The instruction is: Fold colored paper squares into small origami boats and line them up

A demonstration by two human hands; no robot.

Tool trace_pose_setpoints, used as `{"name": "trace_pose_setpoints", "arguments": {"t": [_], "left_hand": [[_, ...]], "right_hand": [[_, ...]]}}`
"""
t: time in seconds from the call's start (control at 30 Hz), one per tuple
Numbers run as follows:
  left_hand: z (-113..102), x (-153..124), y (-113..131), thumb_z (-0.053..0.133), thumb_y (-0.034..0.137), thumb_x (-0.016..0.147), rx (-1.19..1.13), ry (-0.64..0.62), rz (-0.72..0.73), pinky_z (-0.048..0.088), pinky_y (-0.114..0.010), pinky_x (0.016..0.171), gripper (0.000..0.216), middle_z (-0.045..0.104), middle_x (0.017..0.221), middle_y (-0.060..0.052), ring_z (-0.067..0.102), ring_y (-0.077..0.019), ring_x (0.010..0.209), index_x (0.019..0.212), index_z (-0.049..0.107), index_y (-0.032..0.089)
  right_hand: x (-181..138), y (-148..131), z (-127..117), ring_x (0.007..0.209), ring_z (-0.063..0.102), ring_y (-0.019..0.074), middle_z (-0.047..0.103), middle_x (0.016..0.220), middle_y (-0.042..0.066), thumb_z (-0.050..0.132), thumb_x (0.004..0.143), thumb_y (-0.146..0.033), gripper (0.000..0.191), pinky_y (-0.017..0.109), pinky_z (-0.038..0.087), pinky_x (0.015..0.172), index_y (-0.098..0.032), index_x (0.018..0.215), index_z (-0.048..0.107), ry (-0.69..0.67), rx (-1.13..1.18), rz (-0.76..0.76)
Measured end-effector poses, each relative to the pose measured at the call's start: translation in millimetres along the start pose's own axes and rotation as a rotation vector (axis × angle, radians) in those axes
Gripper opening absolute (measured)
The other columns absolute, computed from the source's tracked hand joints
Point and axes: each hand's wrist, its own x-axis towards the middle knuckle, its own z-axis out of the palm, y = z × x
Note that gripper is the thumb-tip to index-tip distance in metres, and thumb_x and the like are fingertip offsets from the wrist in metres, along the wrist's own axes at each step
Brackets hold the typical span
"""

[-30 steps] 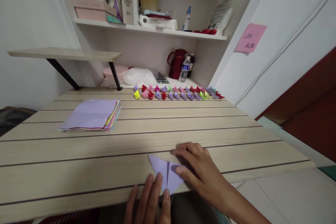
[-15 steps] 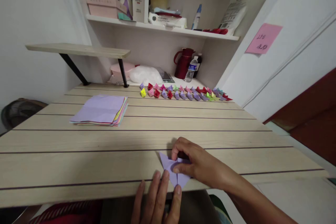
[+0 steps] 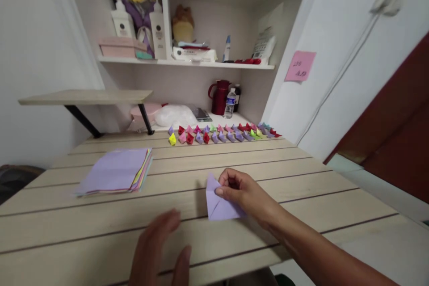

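Observation:
My right hand (image 3: pixel 239 192) pinches a folded piece of purple origami paper (image 3: pixel 219 205) by its upper edge, with thumb and forefinger closed on it. Creases cross its face, and its lower edge hangs close to the tabletop; whether it touches the wood I cannot tell. To the left, my left hand (image 3: pixel 159 246) is apart from the paper, thumb and fingers spread with nothing between them, slightly blurred. Beyond the hands, several small folded paper boats (image 3: pixel 223 136) in purple, red, pink, yellow and green stand in two rows along the back of the table.
A stack of coloured square paper (image 3: pixel 114 170) lies at the left of the slatted table (image 3: pixel 181 165). Behind it rises a small raised shelf (image 3: pixel 87 97) on black legs. A dark red jug (image 3: pixel 220 97) and a water bottle (image 3: pixel 229 103) stand at the back.
My right hand has lifted the purple paper off the table edge and turned it. My left hand has let go of the paper and moved left. The head view has tilted up.

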Motion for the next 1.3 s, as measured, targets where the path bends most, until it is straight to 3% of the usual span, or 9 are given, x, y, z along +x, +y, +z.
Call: {"name": "trace_pose_setpoints", "arguments": {"t": [0.1,0.2,0.3,0.47,0.57,0.87,1.0,1.13,1.3], "left_hand": [[19,57,3,0.072,0.048,0.078,-0.381,-0.108,-0.489,0.061,-0.034,0.077,0.053,0.064,0.126,-0.012,0.07,-0.0214,0.099,0.124,0.058,0.025],[49,99,6,0.076,0.048,0.076,-0.774,-0.297,-0.87,0.056,-0.036,0.087,0.052,0.064,0.126,-0.014,0.068,-0.0221,0.105,0.118,0.06,0.022],[77,113,1,0.077,0.049,0.075,-0.84,-0.303,-0.973,0.053,-0.038,0.092,0.048,0.067,0.121,-0.015,0.068,-0.0233,0.105,0.109,0.062,0.019],[105,104,-12,0.065,0.065,0.078,-0.865,-0.265,-1.009,0.052,-0.038,0.091,0.056,0.068,0.117,-0.017,0.067,-0.0244,0.104,0.108,0.062,0.018],[110,102,-13,0.067,0.075,0.067,-0.864,-0.281,-0.955,0.051,-0.034,0.086,0.071,0.07,0.111,-0.013,0.066,-0.0231,0.1,0.11,0.065,0.018],[110,102,-22,0.085,0.053,0.057,-0.784,-0.24,-0.887,0.041,-0.024,0.066,0.044,0.058,0.063,0.004,0.048,-0.0102,0.064,0.076,0.069,0.017],[110,102,-23,0.081,0.062,0.058,-0.769,-0.247,-0.865,0.04,-0.026,0.064,0.049,0.056,0.061,0.003,0.046,-0.0117,0.063,0.067,0.064,0.017],[111,103,-17,0.071,0.074,0.061,-0.796,-0.306,-0.812,0.042,-0.029,0.07,0.063,0.063,0.069,-0.001,0.053,-0.016,0.071,0.085,0.071,0.016],[113,102,-13,0.085,0.056,0.057,-0.798,-0.325,-0.786,0.035,-0.024,0.06,0.045,0.052,0.055,0.004,0.042,-0.0106,0.059,0.062,0.065,0.017]], "right_hand": [[27,-17,-2,0.056,0.041,0.0094,0.049,0.062,-0.006,0.078,0.068,-0.039,0.031,0.022,0.03,0.053,-0.019,0.074,0.054,0.116,0.057,-0.102],[54,-23,-4,0.056,0.041,0.01,0.048,0.061,-0.007,0.077,0.067,-0.043,0.034,0.022,0.032,0.054,-0.02,0.073,0.052,0.251,0.114,-0.177],[71,-13,-6,0.053,0.041,0.0105,0.047,0.058,-0.006,0.078,0.063,-0.047,0.038,0.023,0.032,0.052,-0.02,0.07,0.051,0.344,0.162,-0.202],[76,11,-12,0.05,0.04,0.0105,0.047,0.054,-0.006,0.078,0.061,-0.048,0.039,0.024,0.032,0.05,-0.02,0.066,0.051,0.419,0.216,-0.192],[74,14,-14,0.052,0.043,0.0113,0.05,0.055,-0.005,0.078,0.062,-0.045,0.036,0.024,0.033,0.05,-0.02,0.068,0.053,0.421,0.227,-0.185],[63,10,-2,0.055,0.041,0.0109,0.051,0.059,-0.005,0.076,0.066,-0.04,0.03,0.023,0.032,0.052,-0.019,0.072,0.056,0.347,0.209,-0.193],[64,10,-3,0.055,0.041,0.0112,0.05,0.059,-0.005,0.075,0.067,-0.042,0.031,0.024,0.032,0.052,-0.019,0.072,0.055,0.355,0.208,-0.193],[65,12,-4,0.057,0.043,0.012,0.051,0.062,-0.004,0.075,0.068,-0.043,0.032,0.024,0.033,0.053,-0.019,0.072,0.055,0.392,0.206,-0.209],[65,13,-2,0.057,0.041,0.0116,0.05,0.062,-0.004,0.075,0.07,-0.042,0.03,0.024,0.033,0.053,-0.02,0.071,0.055,0.39,0.204,-0.243]]}}
